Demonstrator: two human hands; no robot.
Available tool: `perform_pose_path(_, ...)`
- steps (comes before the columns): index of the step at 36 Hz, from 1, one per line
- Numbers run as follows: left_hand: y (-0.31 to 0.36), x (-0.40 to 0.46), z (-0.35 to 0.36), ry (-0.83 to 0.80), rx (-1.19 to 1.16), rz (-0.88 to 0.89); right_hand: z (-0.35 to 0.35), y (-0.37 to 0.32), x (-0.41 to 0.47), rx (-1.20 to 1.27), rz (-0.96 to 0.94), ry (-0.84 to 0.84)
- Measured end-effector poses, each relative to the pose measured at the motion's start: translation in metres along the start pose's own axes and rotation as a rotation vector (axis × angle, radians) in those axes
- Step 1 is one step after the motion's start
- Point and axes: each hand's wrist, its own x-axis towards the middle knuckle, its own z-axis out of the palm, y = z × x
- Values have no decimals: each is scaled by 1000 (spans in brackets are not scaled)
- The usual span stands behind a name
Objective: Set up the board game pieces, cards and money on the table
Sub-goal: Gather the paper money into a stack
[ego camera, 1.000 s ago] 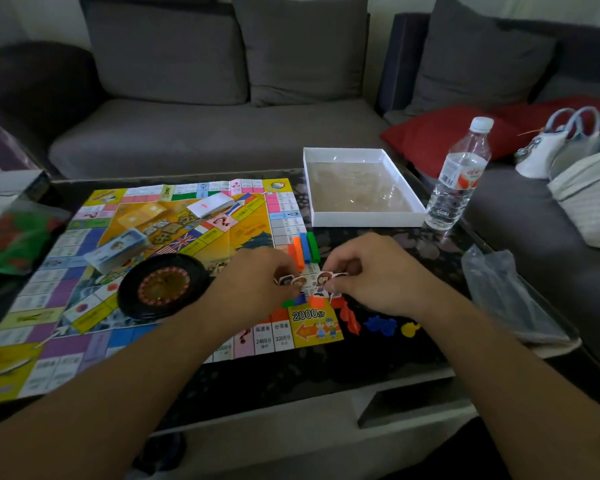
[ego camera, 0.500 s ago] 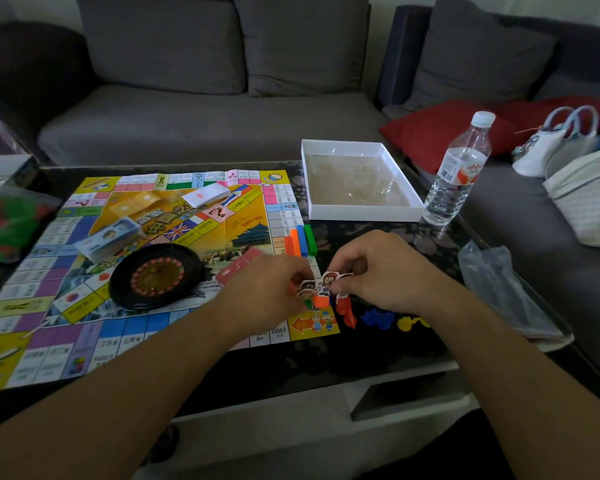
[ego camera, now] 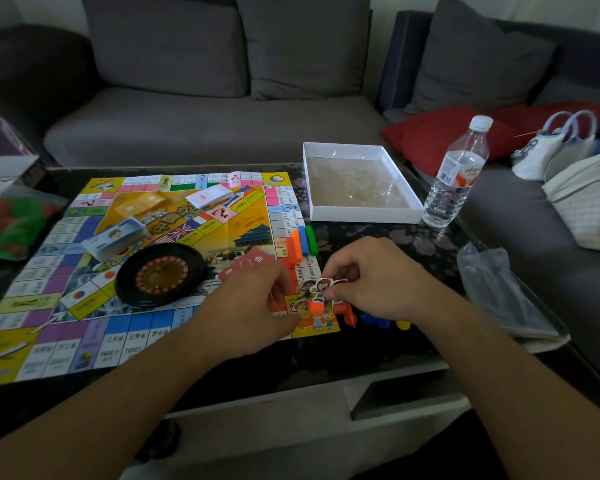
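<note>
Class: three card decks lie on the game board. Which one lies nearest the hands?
The red deck, lying just beyond the left hand; the white deck and blue deck lie farther away.

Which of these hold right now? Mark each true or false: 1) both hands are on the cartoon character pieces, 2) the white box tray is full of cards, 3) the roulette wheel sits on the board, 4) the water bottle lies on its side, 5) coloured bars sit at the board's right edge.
1) True: the left hand and right hand pinch the character pieces between them.
2) False: the white box tray shows only a bare clear liner.
3) True: the roulette wheel rests on the game board.
4) False: the water bottle stands upright, cap on.
5) True: the coloured bars lie side by side there.
</note>
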Motion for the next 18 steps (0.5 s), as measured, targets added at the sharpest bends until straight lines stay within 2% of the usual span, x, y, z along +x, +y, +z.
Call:
perform_pose_path(5,1,-3,4,-14,3,65,12,-12,1,2,-12,-37)
perform_pose_path(18,-7,-4,9,-25,36,8,16,-10,2,-53,43,-93)
